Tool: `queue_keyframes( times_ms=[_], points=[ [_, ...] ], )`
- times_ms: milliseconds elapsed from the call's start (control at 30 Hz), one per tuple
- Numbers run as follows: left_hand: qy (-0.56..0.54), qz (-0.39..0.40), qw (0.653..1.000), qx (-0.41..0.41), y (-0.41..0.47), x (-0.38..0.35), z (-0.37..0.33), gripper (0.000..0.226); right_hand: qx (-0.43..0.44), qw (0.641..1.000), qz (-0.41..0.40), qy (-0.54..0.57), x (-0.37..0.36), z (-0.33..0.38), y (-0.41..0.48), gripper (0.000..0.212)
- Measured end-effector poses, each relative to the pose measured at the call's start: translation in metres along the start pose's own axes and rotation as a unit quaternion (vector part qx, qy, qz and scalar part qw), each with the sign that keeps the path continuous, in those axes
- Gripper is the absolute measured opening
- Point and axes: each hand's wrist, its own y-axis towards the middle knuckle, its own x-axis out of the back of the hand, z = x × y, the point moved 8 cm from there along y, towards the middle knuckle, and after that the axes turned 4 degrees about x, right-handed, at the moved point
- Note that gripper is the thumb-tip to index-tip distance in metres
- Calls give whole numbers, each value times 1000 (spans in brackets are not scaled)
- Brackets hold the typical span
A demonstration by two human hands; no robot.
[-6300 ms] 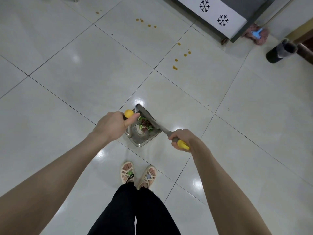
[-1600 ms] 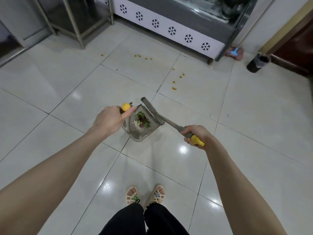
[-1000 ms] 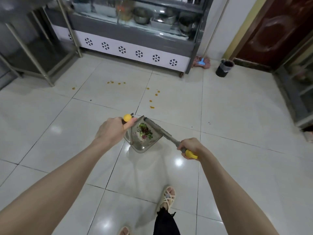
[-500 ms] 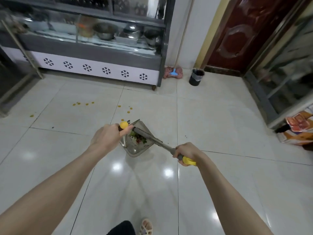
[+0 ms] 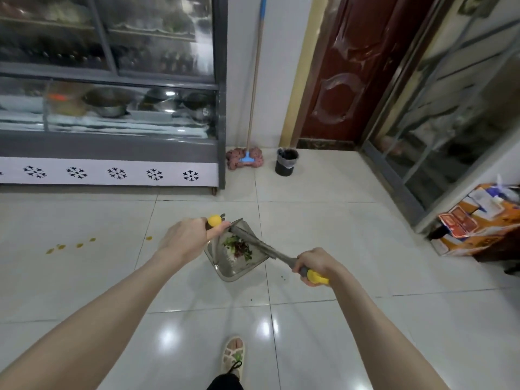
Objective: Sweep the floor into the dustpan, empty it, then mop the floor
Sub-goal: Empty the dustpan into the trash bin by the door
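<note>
My left hand (image 5: pixel 188 237) grips the yellow-capped handle of a metal dustpan (image 5: pixel 229 267), carried above the white tile floor. Green and dark red scraps (image 5: pixel 239 247) lie in the pan. My right hand (image 5: pixel 315 263) holds the broom (image 5: pixel 261 246) by its grey and yellow handle, with the broom head resting across the pan's mouth. A small black trash bin (image 5: pixel 286 161) with a liner stands by the far wall. Just left of the bin, a mop (image 5: pixel 245 160) with a pink head and blue clip leans against the wall.
A glass-fronted cabinet (image 5: pixel 112 108) with pots stands at the back left. Yellow spots (image 5: pixel 70 245) and a few green crumbs (image 5: pixel 282 277) mark the floor. A dark red door (image 5: pixel 351 68) is at the back, a glass partition and an orange box (image 5: pixel 478 220) on the right.
I have walked and turned right, so the view has swung up to the bin, mop and door. Both hands keep the dustpan and broom together; the yellow spots are now to my left.
</note>
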Motion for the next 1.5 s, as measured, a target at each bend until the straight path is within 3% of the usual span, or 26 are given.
queue_keyframes(
  times_ms=[467,800,1033,1167,1367,1500],
  points=[
    [32,25,995,-87,297,23,-117,66,-18,994,-75,80,162,143,184,16],
    [122,6,986,-110,472,27,-205,72,31,994,-75,78,280,235,326,9],
    [107,-16,991,-83,596,24,-262,72,61,996,-62,37,375,310,426,6],
    [103,-28,989,-103,656,13,-285,89,56,997,-54,25,415,337,479,4],
    [140,-25,984,-106,760,2,-323,61,47,997,-50,45,470,377,582,8],
    [141,-40,983,-108,837,-8,-334,78,51,997,-45,42,501,402,651,4]
  ],
)
